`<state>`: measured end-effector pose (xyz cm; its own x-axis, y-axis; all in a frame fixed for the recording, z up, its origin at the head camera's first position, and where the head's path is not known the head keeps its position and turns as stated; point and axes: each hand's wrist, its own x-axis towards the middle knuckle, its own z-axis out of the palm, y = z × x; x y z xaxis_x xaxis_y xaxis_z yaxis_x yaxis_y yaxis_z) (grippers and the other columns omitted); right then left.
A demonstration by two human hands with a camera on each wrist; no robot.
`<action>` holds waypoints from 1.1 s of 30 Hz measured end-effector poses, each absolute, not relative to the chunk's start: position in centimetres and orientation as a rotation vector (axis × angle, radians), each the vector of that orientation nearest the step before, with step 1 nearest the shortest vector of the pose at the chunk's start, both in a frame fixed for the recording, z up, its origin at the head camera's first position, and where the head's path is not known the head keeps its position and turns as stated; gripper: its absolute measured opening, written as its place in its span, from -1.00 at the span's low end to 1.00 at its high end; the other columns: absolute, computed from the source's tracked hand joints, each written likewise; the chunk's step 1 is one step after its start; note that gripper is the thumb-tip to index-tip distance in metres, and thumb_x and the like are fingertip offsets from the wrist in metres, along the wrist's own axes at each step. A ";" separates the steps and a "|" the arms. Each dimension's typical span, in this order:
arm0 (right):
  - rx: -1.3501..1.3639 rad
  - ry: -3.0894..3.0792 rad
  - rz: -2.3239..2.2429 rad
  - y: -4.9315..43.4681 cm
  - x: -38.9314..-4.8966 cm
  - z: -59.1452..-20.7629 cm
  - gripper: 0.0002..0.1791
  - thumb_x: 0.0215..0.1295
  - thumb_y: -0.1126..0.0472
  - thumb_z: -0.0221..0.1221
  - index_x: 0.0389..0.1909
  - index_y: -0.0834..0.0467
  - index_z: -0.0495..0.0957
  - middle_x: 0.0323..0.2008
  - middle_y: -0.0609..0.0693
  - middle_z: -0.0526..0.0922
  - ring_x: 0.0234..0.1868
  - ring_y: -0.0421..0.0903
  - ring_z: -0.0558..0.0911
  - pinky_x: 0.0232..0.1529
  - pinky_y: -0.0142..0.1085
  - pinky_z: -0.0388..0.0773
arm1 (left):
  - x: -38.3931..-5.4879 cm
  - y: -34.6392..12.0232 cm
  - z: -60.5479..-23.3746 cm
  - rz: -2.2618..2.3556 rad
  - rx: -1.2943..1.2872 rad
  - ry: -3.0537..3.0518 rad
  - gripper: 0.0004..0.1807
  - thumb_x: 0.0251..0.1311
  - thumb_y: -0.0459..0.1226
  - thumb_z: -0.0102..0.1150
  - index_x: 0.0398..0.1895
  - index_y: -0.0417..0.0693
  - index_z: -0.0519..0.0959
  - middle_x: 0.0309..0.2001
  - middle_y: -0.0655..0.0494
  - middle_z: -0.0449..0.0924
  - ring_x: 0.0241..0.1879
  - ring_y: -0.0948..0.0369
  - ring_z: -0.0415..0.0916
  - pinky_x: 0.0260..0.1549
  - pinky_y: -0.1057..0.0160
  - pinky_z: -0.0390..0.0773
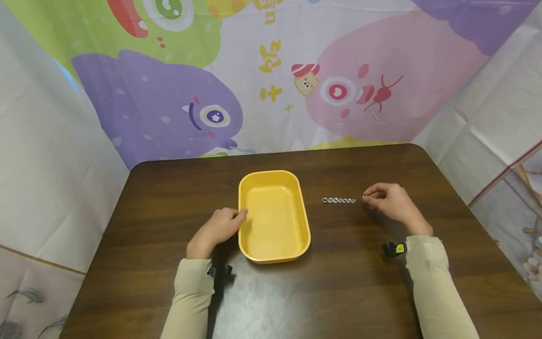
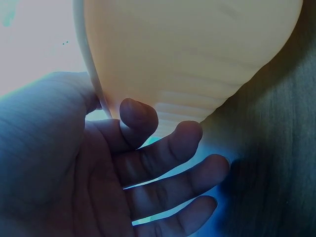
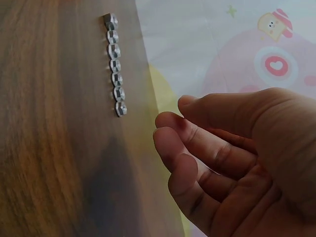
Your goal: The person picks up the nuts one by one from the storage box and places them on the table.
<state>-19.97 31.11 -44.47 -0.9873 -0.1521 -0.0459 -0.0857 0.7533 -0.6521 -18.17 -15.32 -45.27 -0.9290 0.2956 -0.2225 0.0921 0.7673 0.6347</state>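
Note:
A yellow plastic tray (image 1: 271, 259) stands on the table, nothing visible in it. My left hand (image 1: 220, 227) grips its left rim, thumb over the edge. Seen from the left wrist, the fingers (image 2: 185, 140) lie along the outside of the tray wall (image 2: 187, 54). To the tray's right, several small metal nuts (image 1: 338, 200) form a straight row. My right hand (image 1: 393, 203) hovers just past the row's right end. In the right wrist view, its fingers are loosely bent, thumb near the index fingertip, with no nut visible between them; the row of nuts (image 3: 115, 65) lies apart from them.
The dark wooden table (image 1: 169, 188) has rounded far corners. A cartoon-printed cloth (image 1: 271, 122) hangs behind its far edge, with pale cloths at both sides. A small black camera (image 1: 394, 249) sits at the right wrist, another camera (image 1: 220, 271) at the left.

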 end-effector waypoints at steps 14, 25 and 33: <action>-0.216 2.865 -1.000 30.8 -20.6 -45.8 -0.86 0.37 0.21 0.30 -0.17 0.21 0.71 -0.30 0.09 0.75 -0.40 -0.12 0.65 -0.34 -0.29 0.56 | -18.2 -15.3 -45.3 0.935 0.279 2.637 -0.47 0.56 0.05 -0.17 -0.55 -0.04 0.46 -0.59 0.13 0.24 -0.56 0.20 0.25 -0.45 0.24 0.29; -0.237 2.825 -0.972 30.6 -21.3 -46.8 -0.86 0.37 0.24 0.29 -0.19 0.26 0.70 -0.34 0.10 0.73 -0.45 -0.13 0.61 -0.40 -0.30 0.57 | -18.1 -15.4 -45.2 0.928 0.278 2.642 -0.46 0.56 0.06 -0.18 -0.56 -0.03 0.44 -0.59 0.14 0.24 -0.57 0.21 0.23 -0.45 0.25 0.27; -0.240 2.815 -0.968 30.8 -21.8 -47.3 -0.87 0.37 0.27 0.29 -0.20 0.27 0.70 -0.36 0.09 0.73 -0.48 -0.15 0.62 -0.42 -0.31 0.58 | -18.1 -15.4 -45.1 0.926 0.268 2.638 -0.46 0.56 0.06 -0.18 -0.54 -0.04 0.46 -0.58 0.13 0.24 -0.55 0.20 0.24 -0.44 0.24 0.28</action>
